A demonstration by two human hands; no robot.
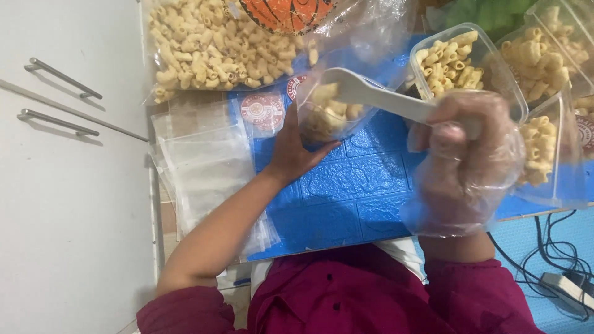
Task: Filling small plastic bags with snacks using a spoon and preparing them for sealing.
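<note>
The bare left hand (291, 151) grips a small clear pouch (327, 111), part-filled with pale macaroni-shaped snacks, upright on the blue embossed mat (346, 192). The right hand (461, 164), in a loose transparent glove, is closed around the handle of a white scoop (371, 93), whose bowl sits in the pouch mouth; what it carries seems hidden by the plastic. Left lies a stack of empty pouches (204, 167), far left a large bag of snacks (216, 43), and far right a filled clear tub (461, 62).
</note>
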